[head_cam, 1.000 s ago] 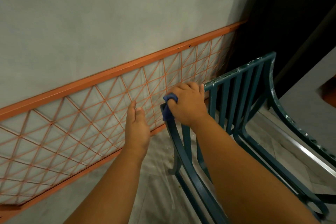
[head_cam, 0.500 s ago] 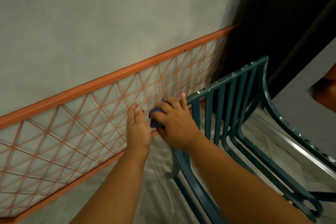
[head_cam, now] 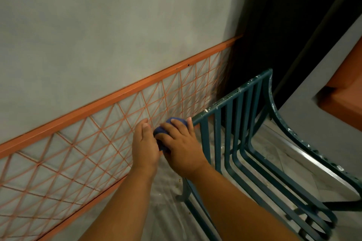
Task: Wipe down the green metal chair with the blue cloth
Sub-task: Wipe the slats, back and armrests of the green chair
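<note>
Blue cloth (head_cam: 162, 133) sits bunched at the chair (head_cam: 242, 123) top rail's left corner, our right hand (head_cam: 182, 146) clutching it, left hand (head_cam: 144, 146) flat-fingered beside. We judge the wad could slip off the narrow rail, or knuckles scrape the orange wall grille (head_cam: 78, 152).

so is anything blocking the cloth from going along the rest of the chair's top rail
Nothing visible does. The cloth, held under the right hand, sits at the near end of the top rail. Beyond it the rail runs bare, with only pale flecks on it. The left hand is on the other side, against the cloth.
</note>
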The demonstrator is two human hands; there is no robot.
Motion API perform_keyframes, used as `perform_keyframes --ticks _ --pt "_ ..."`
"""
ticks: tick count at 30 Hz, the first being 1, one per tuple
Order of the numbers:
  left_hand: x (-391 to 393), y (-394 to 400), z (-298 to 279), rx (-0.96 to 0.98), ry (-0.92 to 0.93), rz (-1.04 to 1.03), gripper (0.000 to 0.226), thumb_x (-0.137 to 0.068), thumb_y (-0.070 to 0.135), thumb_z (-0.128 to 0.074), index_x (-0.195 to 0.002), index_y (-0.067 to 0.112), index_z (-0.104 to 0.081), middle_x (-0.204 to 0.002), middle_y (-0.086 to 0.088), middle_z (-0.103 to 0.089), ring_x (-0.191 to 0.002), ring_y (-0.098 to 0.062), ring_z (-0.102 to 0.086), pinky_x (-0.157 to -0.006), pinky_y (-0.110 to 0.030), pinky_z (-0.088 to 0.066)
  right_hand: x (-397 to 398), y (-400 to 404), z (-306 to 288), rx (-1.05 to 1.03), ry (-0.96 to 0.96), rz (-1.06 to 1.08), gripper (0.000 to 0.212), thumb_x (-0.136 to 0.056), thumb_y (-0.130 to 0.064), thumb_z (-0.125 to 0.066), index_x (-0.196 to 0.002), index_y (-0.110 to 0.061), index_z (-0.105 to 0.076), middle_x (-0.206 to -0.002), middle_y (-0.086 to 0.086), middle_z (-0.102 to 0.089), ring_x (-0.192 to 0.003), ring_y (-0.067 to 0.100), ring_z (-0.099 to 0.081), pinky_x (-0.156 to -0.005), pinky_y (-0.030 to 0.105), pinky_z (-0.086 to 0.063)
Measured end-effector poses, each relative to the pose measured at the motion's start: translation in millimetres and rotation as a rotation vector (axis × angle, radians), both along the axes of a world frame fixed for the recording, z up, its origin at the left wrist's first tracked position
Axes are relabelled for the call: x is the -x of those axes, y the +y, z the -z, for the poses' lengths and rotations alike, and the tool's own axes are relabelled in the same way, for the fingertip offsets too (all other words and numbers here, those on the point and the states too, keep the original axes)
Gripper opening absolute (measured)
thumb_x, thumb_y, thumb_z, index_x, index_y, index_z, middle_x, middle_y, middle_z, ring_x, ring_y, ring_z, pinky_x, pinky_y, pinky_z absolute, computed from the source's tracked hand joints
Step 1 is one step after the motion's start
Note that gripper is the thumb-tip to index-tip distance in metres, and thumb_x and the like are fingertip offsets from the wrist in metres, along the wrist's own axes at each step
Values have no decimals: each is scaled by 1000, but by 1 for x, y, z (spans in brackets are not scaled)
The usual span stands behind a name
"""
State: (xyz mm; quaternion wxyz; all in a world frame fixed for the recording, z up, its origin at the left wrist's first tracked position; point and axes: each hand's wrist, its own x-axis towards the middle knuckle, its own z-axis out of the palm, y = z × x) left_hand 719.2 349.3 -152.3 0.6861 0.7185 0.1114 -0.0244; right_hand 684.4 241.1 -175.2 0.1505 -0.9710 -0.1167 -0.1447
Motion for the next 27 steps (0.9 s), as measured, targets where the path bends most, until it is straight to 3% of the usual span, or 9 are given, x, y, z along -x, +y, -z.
perform_keyframes --ticks 3,5,8,10,14,17,20,24,27 --pt "-1 0 -5 -49 -58 41 37 -101 32 -31 -133 24 -47 -132 1 -52 -123 -14 -47 -106 -38 -38 9 -17 12 -60 -37 -108 44 -82 -25 -58 -125 -30 -55 -148 0 -42 -143 25 -23 -118 52 -3" --pt "-1 0 -5 -59 -93 58 35 -101 34 -29 -129 26 -49 -129 3 -53 -121 -12 -47 -104 -34 -37 3 -32 11 -151 -32 -34 45 -84 -22 -50 -128 -29 -55 -149 0 -42 -143 24 -24 -118 52 -8" --pt "-1 -4 0 -89 -91 69 42 -99 40 -29 -135 27 -45 -137 1 -50 -126 -13 -45 -109 -41 -35 -9 -28 -7 -291 58 181 51 -80 -23 -36 -125 -24 -61 -146 3 -46 -142 28 -27 -117 56 -9" --pt "-2 -9 2 -90 -96 44 42 -98 40 -31 -135 28 -46 -137 1 -51 -126 -13 -46 -109 -43 -35 -7 -18 -10 -280 71 129 55 -79 -30 -30 -124 -22 -62 -143 4 -49 -141 29 -28 -118 53 -5" --pt "-5 -18 -1 -104 -113 17 43 -97 42 -31 -134 28 -47 -136 3 -51 -125 -12 -47 -109 -41 -36 8 -44 9 -155 19 -79 49 -83 -12 -50 -130 -25 -56 -147 3 -45 -143 26 -25 -118 45 -4" --pt "-4 -21 -3 -115 -128 7 42 -100 37 -30 -136 24 -46 -136 2 -51 -125 -14 -47 -107 -38 -37 -8 -71 1 -190 14 89 48 -83 -6 -54 -128 -23 -58 -146 3 -46 -143 27 -26 -119 51 -8" --pt "-1 -24 -3 -100 -116 -21 43 -101 36 -29 -138 22 -45 -138 -1 -50 -126 -16 -46 -107 -39 -36 -23 -60 -18 -150 92 187 48 -84 -4 -56 -129 -21 -57 -145 3 -46 -144 27 -22 -119 45 -1" --pt "-4 -31 -2 -97 -125 -55 43 -99 39 -31 -136 23 -47 -137 -3 -51 -126 -16 -47 -108 -44 -37 -7 -37 -9 -198 63 -36 42 -84 -15 -44 -120 -19 -64 -135 6 -57 -136 33 -38 -116 48 -10" --pt "-7 -35 -4 -140 -148 -48 45 -96 44 -32 -136 28 -46 -139 1 -49 -128 -12 -45 -110 -42 -35 -3 -62 -1 -215 56 -144 47 -78 -4 -57 -122 -18 -63 -138 7 -54 -137 33 -37 -116 43 -12"
